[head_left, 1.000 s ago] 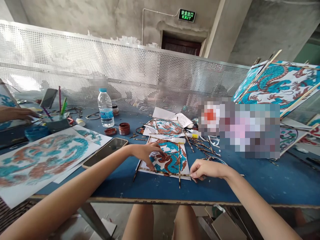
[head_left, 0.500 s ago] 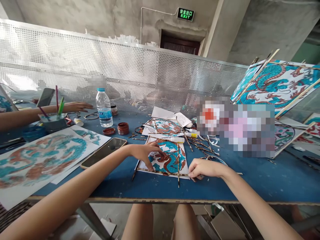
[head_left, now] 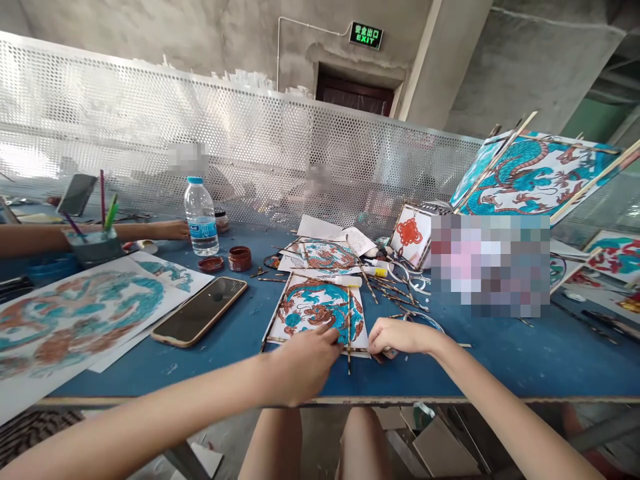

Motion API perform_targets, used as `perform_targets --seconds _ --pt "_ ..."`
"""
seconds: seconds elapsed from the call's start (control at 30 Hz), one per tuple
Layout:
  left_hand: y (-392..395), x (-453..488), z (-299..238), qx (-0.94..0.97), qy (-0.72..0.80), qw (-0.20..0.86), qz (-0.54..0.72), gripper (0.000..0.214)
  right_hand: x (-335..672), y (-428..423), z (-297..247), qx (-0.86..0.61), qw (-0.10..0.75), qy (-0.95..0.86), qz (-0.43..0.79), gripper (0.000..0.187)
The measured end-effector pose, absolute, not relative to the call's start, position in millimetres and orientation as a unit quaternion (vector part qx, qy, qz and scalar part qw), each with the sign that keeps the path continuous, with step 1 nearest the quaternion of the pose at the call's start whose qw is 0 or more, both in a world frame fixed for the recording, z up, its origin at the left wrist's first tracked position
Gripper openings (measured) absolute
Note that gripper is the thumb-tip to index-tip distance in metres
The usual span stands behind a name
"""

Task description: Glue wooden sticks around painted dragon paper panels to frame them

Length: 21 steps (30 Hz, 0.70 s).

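A sheet painted with a blue and brown dragon point(head_left: 313, 303) lies on the table in front of me, with thin mottled sticks along its edges. One upright stick point(head_left: 349, 307) crosses its right part and sticks out below the sheet. My left hand point(head_left: 307, 363) reaches over the lower edge, fingers extended to the right over the bottom stick; its thumb is hidden. At the sheet's lower right corner, my right hand point(head_left: 400, 337) is closed, its fingertips pinching the right end of the bottom stick point(head_left: 361, 350). A white glue tube point(head_left: 347, 281) lies across the sheet's top edge.
A phone point(head_left: 200, 312) and painted sheets point(head_left: 80, 320) lie to the left. Behind are a water bottle point(head_left: 201, 220) and a brown paint jar point(head_left: 240, 258). Loose sticks point(head_left: 395, 293) lie right of centre. A framed dragon lantern point(head_left: 540, 177) stands at right. Another person's hand point(head_left: 175, 230) rests at left.
My left hand has moved down and right, from the sheet's left part to its lower edge, uncovering the phone and the painting. My right hand stays at the corner. The view has shifted slightly.
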<state>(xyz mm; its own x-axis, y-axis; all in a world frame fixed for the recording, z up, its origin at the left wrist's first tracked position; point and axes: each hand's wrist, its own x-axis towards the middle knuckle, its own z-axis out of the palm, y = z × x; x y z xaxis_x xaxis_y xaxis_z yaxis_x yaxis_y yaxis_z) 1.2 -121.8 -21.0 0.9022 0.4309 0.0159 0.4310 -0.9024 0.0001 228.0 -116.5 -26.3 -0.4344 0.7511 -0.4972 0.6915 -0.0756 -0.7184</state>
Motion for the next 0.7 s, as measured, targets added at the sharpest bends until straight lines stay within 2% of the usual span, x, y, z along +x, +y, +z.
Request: perform_targets --seconds 0.17,0.4,0.5,0.6,0.7 --pt "-154.4 19.3 -55.3 -0.95 -0.302 0.074 -0.019 0.049 226.2 -119.1 -23.2 -0.535 0.03 -0.681 0.498 0.015" --pt "-167.9 24.4 -64.0 -0.931 -0.35 0.059 -0.086 0.042 224.5 -119.6 -21.4 -0.54 0.031 -0.693 0.476 0.017" --pt "-169.8 20.8 -65.7 -0.931 -0.343 0.04 -0.119 0.041 222.9 -118.8 -17.8 -0.538 0.001 -0.708 0.457 0.019" --pt "-169.2 19.2 -68.5 -0.927 -0.35 0.015 -0.134 0.05 219.5 -123.1 -9.4 -0.563 -0.052 -0.742 0.362 0.016" --pt "-167.9 19.9 -73.1 -0.927 -0.353 0.001 -0.126 0.066 215.5 -133.1 -0.4 -0.575 -0.062 -0.788 0.213 0.032"
